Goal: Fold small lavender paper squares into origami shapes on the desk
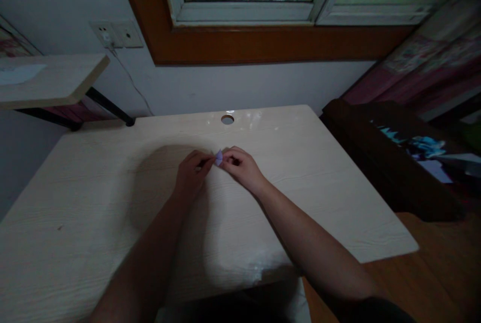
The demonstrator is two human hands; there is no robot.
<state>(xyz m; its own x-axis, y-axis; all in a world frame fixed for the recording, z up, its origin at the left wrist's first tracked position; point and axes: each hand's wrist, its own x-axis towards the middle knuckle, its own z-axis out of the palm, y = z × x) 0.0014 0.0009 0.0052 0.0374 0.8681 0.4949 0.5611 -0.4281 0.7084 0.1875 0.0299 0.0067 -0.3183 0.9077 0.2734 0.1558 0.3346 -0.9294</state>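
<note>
A small folded piece of purple paper (218, 158) is held between both hands over the middle of the desk. My left hand (192, 170) pinches its left side between thumb and forefinger. On the opposite side, the fingertips of my right hand (242, 165) are closed on the paper too. One pointed corner of it sticks up between the fingertips. The paper is too small for me to make out its folds. Both hands are close to the pale wood-grain desk top (293, 162).
Behind my hands is a round cable hole (227, 120) in the desk. A raised shelf (48, 82) on black legs stands at the back left, near a wall socket (116, 34) with a cord. A dark wooden piece of furniture (383, 162) with cluttered items stands at the right.
</note>
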